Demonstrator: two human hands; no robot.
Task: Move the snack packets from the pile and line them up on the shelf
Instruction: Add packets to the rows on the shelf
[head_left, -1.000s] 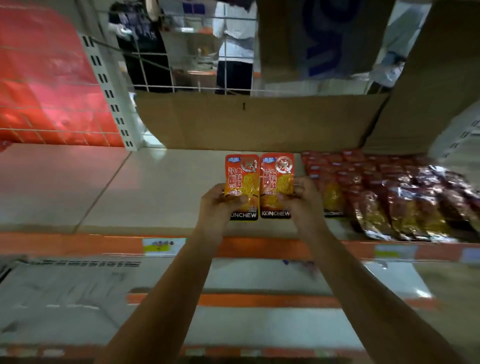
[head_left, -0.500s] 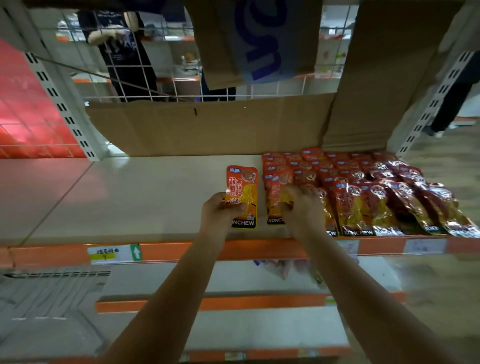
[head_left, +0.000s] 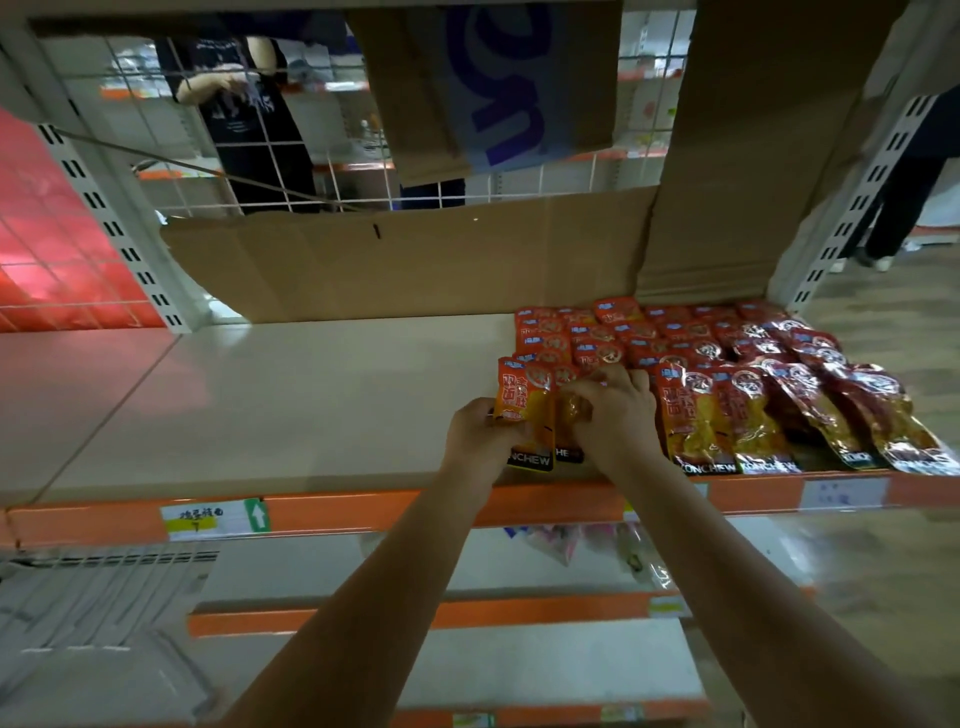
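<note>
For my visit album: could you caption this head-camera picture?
Left hand and right hand set two snack packets beside the packet rows on the shelf.

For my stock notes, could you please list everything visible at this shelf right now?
snack packets: many, red and orange, overlapping rows on the shelf's right part
held packets: two, orange, at the left end of the rows
shelf: one, cream with orange front edge
cardboard sheets: several, brown, at the shelf's back and right
price label: one, white and green, on the front edge
bystander: one, dark shirt, behind the wire mesh
left hand: grips one packet
right hand: holds the other
</note>
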